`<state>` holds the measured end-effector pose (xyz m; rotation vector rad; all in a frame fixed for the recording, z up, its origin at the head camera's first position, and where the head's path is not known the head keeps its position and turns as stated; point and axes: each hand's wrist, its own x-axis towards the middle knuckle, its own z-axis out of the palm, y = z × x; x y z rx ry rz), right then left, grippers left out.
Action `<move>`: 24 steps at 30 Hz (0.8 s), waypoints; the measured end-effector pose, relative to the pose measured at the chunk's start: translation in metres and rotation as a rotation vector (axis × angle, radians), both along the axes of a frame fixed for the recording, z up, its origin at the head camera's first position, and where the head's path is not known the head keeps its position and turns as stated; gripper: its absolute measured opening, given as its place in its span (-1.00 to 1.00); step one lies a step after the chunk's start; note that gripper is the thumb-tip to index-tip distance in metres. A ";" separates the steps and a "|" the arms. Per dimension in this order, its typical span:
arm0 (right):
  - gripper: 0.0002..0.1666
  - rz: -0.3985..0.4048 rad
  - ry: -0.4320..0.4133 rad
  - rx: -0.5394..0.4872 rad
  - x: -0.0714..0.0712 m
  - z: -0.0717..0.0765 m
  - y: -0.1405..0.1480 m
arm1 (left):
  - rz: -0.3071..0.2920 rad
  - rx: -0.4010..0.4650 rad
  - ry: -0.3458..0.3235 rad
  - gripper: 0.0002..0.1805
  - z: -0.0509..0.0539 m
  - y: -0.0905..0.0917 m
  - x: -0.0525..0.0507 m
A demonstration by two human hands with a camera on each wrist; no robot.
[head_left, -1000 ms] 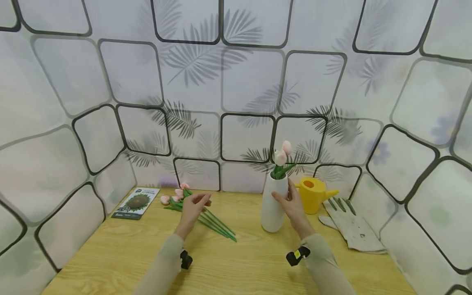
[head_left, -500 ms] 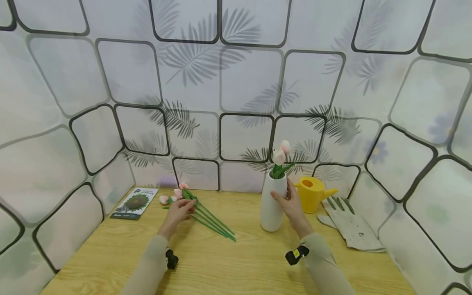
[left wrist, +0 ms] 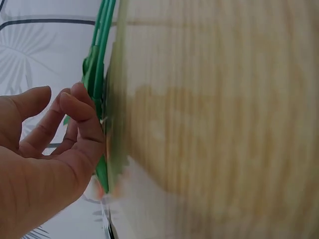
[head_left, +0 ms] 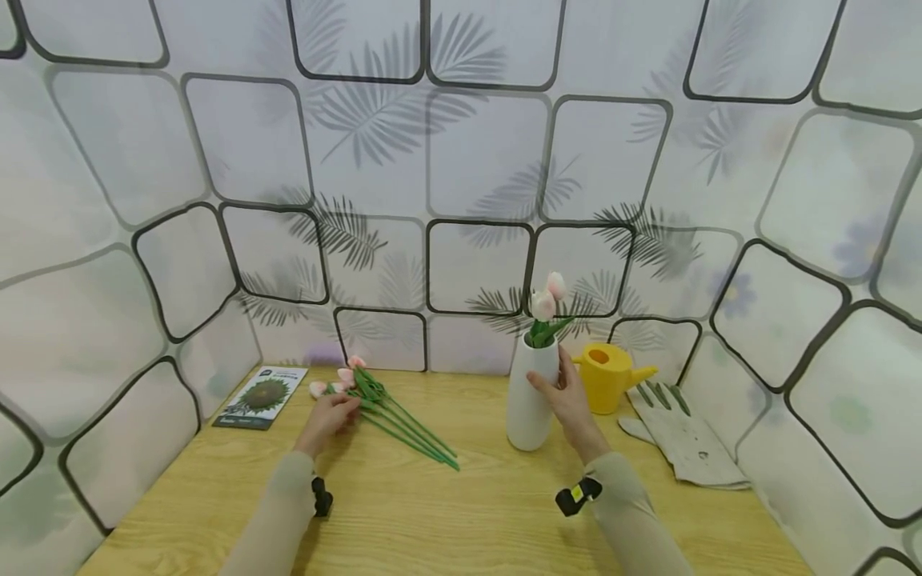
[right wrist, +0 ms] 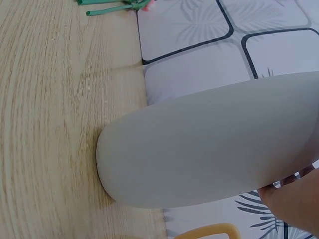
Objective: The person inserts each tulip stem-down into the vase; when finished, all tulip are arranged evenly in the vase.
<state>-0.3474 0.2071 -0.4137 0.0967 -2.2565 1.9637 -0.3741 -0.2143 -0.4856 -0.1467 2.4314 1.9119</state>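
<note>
Several pink tulips with green stems lie on the table at left centre, their heads towards the back. My left hand is at the near side of their leaves. In the left wrist view, its fingers are loosely bent beside the green stems, with the thumb apart. My right hand holds the white vase around its right side, thumb in front. Two pale pink tulips with green leaves stand in the vase. The far fingers of my right hand are hidden behind it.
A yellow watering can stands just right of the vase. Pale gardening gloves lie at the table's right side. A seed packet with a sunflower-like picture lies at the back left. Patterned fabric walls enclose the table.
My left hand has moved left and towards the flower heads of the lying tulips, uncovering more of their stems. My right hand stays on the vase, which has not visibly moved.
</note>
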 end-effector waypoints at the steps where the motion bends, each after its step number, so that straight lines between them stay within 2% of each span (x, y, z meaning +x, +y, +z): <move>1: 0.07 0.000 -0.001 -0.001 0.000 0.000 0.000 | -0.003 -0.012 -0.003 -0.64 -0.001 -0.001 0.000; 9: 0.06 0.000 0.004 0.005 0.001 -0.001 0.001 | 0.001 -0.040 -0.047 -0.61 -0.003 0.001 0.000; 16: 0.06 -0.005 0.005 0.003 0.000 0.000 0.000 | 0.008 -0.133 -0.022 -0.61 -0.003 0.004 -0.006; 22: 0.07 -0.012 -0.001 0.009 0.000 0.000 0.000 | -0.003 -0.145 -0.017 -0.60 -0.003 0.006 -0.007; 24: 0.05 -0.014 0.001 0.007 0.000 -0.001 -0.001 | 0.000 -0.126 -0.014 -0.61 -0.003 0.005 -0.006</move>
